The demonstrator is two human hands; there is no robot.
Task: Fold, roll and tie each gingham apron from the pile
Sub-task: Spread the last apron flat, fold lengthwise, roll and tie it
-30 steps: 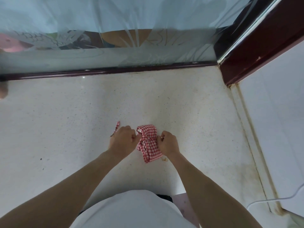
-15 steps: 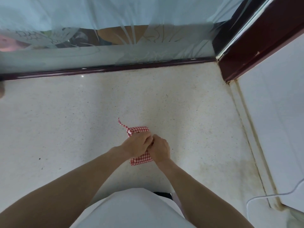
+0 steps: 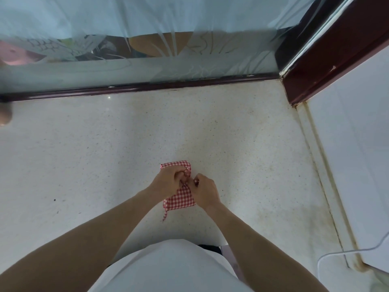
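- At the near middle of the pale speckled counter point(image 3: 105, 165), a rolled red-and-white gingham apron point(image 3: 180, 199), lying with long axis running near to far, far end at about the level of the knuckles, near end just short of the wrists.
- Directly under and between both hands, touching each; no reach needed, neither hand noticeably nearer than the other.
- Left hand point(image 3: 168, 182) on the left flank and top of the roll, fingers curled tight; apparently pinching a strap at the middle of the bundle, though the strap itself mostly hidden by the knuckles.
- Right hand point(image 3: 205, 190) against the right flank, fingers likewise curled and closed on a bit of gingham at the fingertips; probably the other strap end.
- Fingertips of the two hands nearly meeting over the roll's middle, about where a knot would sit.
- One loose strap tail point(image 3: 165, 214) trailing off the near left corner of the roll toward the person, lying slack on the counter.
- Judged step: tying the straps round the roll; fold and roll look finished for this apron, knot not visibly cinched.
- Next move likely a pull of the two ends apart, left and right, across the short axis of the roll.
- Pile of remaining aprons not in view.
- White cable point(image 3: 336, 252) at near right, well apart from the work.
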